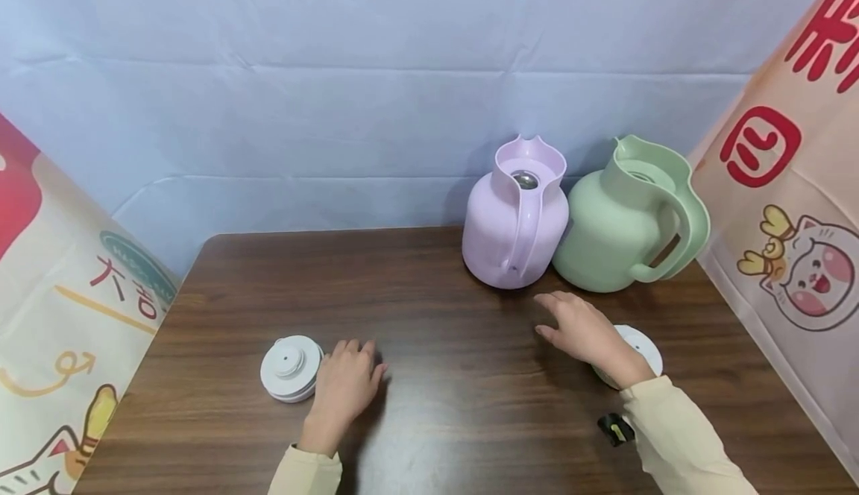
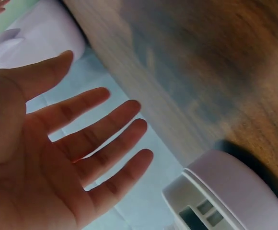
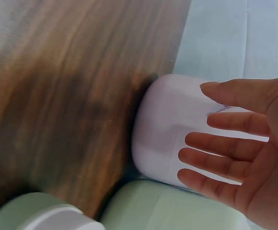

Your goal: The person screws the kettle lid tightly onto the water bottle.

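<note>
A lilac jug (image 1: 499,230) stands upright at the back right of the table, its handle facing the person and its top uncovered. Beside it is a bulkier green jug (image 1: 593,238) with the handle turned right. My right hand (image 1: 584,335) hovers in front of both jugs, fingers spread and holding nothing; in the right wrist view its fingers overlap the lilac body. Partly behind that wrist lies a round lid (image 1: 640,346), white on top and green-sided. On the left, my empty left hand (image 1: 345,383) has its fingers extended, just right of another round white-topped lid (image 1: 290,364).
A small black object (image 1: 615,429) with a yellow-green mark lies near the right sleeve. Pale blue cloth (image 1: 322,107) hangs behind the brown wooden table (image 1: 456,398). Printed cloths stand at the left (image 1: 74,316) and right (image 1: 778,204) sides.
</note>
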Action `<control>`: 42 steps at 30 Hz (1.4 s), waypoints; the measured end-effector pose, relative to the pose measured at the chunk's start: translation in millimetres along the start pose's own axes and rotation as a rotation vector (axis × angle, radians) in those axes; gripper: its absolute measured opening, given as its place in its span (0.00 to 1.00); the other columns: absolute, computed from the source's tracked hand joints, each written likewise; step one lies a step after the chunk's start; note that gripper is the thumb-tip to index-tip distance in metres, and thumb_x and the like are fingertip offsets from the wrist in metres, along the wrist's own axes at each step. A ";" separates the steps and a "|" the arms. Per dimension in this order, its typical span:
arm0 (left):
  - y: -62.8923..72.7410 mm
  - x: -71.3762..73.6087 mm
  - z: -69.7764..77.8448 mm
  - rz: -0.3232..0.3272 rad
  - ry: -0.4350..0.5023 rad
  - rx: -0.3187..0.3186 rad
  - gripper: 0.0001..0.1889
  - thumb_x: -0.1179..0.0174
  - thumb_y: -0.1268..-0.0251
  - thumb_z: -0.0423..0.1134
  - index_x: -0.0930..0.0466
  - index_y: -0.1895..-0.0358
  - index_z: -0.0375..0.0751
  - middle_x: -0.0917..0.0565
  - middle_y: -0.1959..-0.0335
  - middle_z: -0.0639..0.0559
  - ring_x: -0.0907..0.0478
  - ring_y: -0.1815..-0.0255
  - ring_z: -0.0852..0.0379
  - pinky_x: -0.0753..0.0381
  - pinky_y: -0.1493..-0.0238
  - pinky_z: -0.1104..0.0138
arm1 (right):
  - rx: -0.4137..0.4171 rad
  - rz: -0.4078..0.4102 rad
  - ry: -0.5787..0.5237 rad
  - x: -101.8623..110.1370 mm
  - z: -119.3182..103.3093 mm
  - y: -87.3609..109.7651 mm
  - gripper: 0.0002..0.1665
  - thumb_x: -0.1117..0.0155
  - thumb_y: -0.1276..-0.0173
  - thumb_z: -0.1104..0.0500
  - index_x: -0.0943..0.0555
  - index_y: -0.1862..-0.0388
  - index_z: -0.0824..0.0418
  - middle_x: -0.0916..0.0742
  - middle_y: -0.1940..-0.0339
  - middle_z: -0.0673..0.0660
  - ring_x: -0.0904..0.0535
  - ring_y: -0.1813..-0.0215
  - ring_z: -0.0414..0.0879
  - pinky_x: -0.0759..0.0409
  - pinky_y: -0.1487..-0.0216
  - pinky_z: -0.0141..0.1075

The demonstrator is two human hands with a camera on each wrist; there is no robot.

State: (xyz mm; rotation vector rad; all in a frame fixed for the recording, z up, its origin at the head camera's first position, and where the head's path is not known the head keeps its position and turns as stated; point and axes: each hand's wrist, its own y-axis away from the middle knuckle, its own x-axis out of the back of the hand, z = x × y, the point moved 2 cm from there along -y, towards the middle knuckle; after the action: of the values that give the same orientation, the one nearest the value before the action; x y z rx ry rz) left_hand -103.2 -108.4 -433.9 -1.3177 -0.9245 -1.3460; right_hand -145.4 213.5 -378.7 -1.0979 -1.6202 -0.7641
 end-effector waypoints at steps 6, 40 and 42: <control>2.0 1.6 -0.1 -0.040 0.010 0.031 0.13 0.35 0.48 0.43 0.20 0.65 0.36 0.22 0.73 0.43 0.25 0.67 0.45 0.25 0.71 0.53 | 0.014 -0.003 -0.002 11.8 -5.1 -13.8 0.24 0.34 0.44 0.63 0.25 0.50 0.73 0.19 0.55 0.66 0.24 0.52 0.61 0.27 0.55 0.51; 8.2 -2.3 16.3 -0.047 0.078 0.023 0.09 0.33 0.54 0.37 0.24 0.77 0.38 0.23 0.79 0.45 0.24 0.75 0.44 0.26 0.77 0.55 | 0.020 0.122 -0.157 33.5 -5.7 -62.3 0.03 0.37 0.50 0.66 0.22 0.78 0.64 0.22 0.83 0.52 0.27 0.75 0.48 0.28 0.71 0.43; 8.1 -2.7 17.0 -0.053 0.081 0.029 0.08 0.34 0.54 0.37 0.24 0.77 0.38 0.23 0.79 0.45 0.24 0.75 0.45 0.26 0.77 0.55 | 0.028 0.119 -0.153 33.2 -6.0 -62.2 0.02 0.37 0.50 0.66 0.22 0.77 0.64 0.21 0.82 0.52 0.27 0.75 0.49 0.28 0.71 0.43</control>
State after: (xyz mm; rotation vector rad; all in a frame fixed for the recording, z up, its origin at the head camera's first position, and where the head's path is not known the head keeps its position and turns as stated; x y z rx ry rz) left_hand -91.8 -93.3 -435.5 -1.2155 -0.9254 -1.4111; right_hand -203.5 193.7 -343.4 -1.2463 -1.6703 -0.5895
